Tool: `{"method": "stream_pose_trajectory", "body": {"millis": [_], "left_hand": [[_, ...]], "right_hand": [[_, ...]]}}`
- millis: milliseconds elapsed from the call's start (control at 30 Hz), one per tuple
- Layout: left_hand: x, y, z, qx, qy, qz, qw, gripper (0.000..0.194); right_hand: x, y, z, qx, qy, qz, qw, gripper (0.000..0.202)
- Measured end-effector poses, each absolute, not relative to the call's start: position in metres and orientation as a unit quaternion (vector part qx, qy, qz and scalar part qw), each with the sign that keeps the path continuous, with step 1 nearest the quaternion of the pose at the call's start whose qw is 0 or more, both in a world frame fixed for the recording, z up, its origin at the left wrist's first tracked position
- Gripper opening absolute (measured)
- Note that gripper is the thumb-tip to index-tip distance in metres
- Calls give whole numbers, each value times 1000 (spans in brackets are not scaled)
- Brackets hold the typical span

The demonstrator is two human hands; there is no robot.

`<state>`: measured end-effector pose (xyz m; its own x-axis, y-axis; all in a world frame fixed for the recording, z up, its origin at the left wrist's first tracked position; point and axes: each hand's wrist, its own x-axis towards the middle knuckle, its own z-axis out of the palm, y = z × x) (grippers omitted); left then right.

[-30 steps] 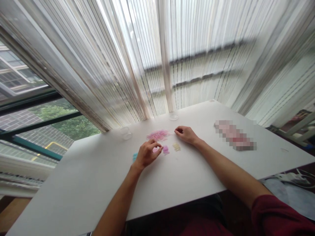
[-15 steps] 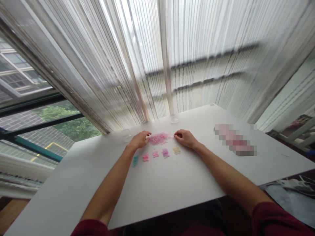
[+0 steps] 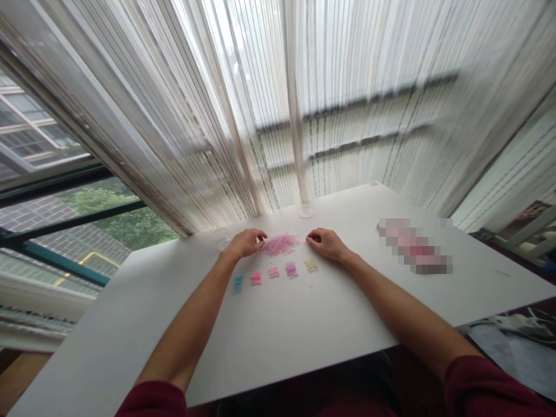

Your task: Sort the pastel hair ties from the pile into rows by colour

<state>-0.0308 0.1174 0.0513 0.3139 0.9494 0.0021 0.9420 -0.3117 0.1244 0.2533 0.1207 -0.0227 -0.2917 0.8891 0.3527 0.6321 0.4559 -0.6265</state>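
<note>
A loose pile of thin pink and purple pieces [image 3: 280, 244] lies on the white table between my hands. My left hand [image 3: 248, 243] rests at the pile's left edge, fingers curved, with a gap between thumb and forefinger. On the pile's right side, my right hand [image 3: 325, 243] is closed in a pinch; a thin pale pink piece seems to stick out from its fingertips. Nearer me runs a row of small sorted groups: teal pieces [image 3: 237, 284], bright pink pieces [image 3: 256, 278], light pink pieces [image 3: 273, 272], purple pieces [image 3: 291, 269] and pale yellow pieces [image 3: 311, 265].
A clear round dish or lid [image 3: 306, 212] sits at the table's back edge. Another clear container [image 3: 221, 236] stands behind my left wrist. A blurred-out pinkish object [image 3: 412, 246] lies to the right. Sheer curtains [image 3: 347, 116] hang along the far edge of the table [image 3: 304, 336].
My left hand has shifted very slightly, its thumb and forefinger still at the pile's edge. The right hand keeps its pinch in nearly the same place. The view has moved a little.
</note>
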Motion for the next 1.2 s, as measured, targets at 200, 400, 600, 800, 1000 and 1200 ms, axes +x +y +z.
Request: {"method": "stream_pose_trajectory", "body": {"millis": [200,400,600,800,1000,1200], "left_hand": [[-17,134,57,821,565,59,55,30],[10,148,47,846,527,33,73,30],[17,145,45,848,527,19,56,21],[16,140,57,850,525,23,43,21],[13,135,64,848,529,16,32,21],[12,128,68,850,526,18,12,21]], "right_hand": [[253,122,-25,-480,-783,189,347,16],[253,122,-23,-476,-788,185,344,16],[248,116,-17,-469,-802,175,327,13],[240,115,-14,-490,-795,165,316,10],[242,119,-19,-475,-789,190,339,13],[240,118,-21,-453,-778,209,381,12]]}}
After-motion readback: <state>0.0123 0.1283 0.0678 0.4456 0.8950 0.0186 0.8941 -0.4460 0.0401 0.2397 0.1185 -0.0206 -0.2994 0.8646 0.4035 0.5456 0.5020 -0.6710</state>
